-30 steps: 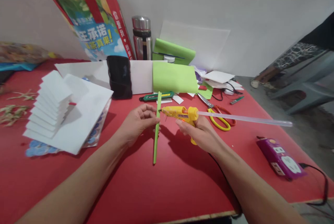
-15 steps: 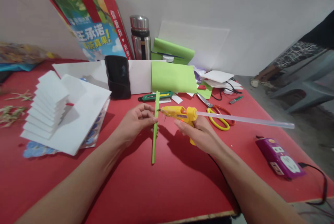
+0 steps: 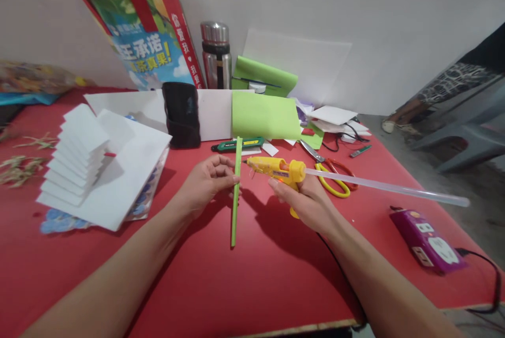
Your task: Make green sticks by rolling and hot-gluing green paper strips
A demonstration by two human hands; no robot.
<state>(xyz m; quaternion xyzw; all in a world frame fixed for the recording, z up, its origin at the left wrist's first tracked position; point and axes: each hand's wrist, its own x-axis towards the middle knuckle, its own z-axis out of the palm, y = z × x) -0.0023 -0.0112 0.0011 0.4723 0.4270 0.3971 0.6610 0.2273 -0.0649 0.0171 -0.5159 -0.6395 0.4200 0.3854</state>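
Between its thumb and fingers, my left hand point(image 3: 211, 183) pinches a narrow green paper strip point(image 3: 234, 212), held lengthwise away from me above the red table point(image 3: 189, 285). My right hand point(image 3: 305, 198) is wrapped round the handle of a yellow glue gun point(image 3: 272, 166). The gun's nozzle points left, close to the strip's upper part; a small gap seems to lie between them. A long clear glue stick point(image 3: 386, 186) juts from the gun's back end. Thin strands hang under the nozzle.
Scissors point(image 3: 333, 180), a green utility knife point(image 3: 236, 144) and green paper point(image 3: 266, 116) lie beyond my hands. White folded card point(image 3: 79, 154) is at left, with a black phone-like object point(image 3: 181, 114) behind. A purple power strip point(image 3: 426, 241) sits right. A person's legs point(image 3: 434, 91) show beyond the table.
The glue gun has drawn slightly right, away from the strip, and its back end has dipped a little. My left hand still pinches the strip. The whole view has shifted slightly.
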